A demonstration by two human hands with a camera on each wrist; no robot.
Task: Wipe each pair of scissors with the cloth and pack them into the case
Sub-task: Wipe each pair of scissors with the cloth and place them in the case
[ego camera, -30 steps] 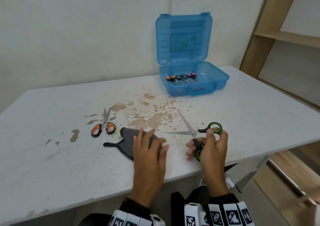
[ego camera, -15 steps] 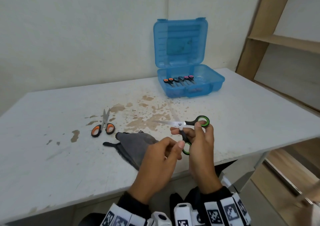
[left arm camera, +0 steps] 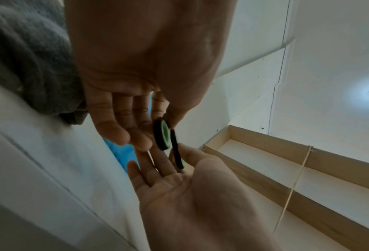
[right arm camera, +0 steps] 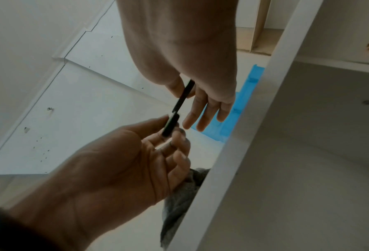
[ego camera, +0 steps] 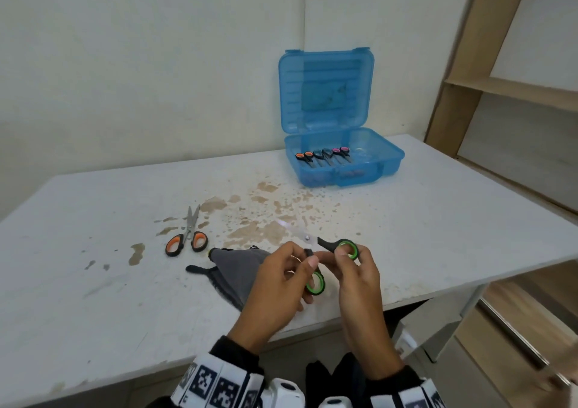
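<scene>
A: Where the desk is stained at the left, what lies there?

B: 1 pair of orange-handled scissors, flat on the top, blades pointing away and slightly parted. Just right of them is the grey cloth, crumpled near the front edge, with no hand on it.

A: And the hands?

B: Above the front edge, right of the cloth, both hold the green-handled scissors. The left hand pinches the nearer handle loop between thumb and fingers, the other fingers loosely extended. The right hand has its thumb and forefinger curled on the farther loop. The handles are spread, and the blades point away to the left, too blurred to read.

A: The case?

B: The blue case sits at the back right of the desk, well apart from the hands, lid upright. Inside lie 3 pairs of scissors side by side, with orange, dark and pink handles.
</scene>
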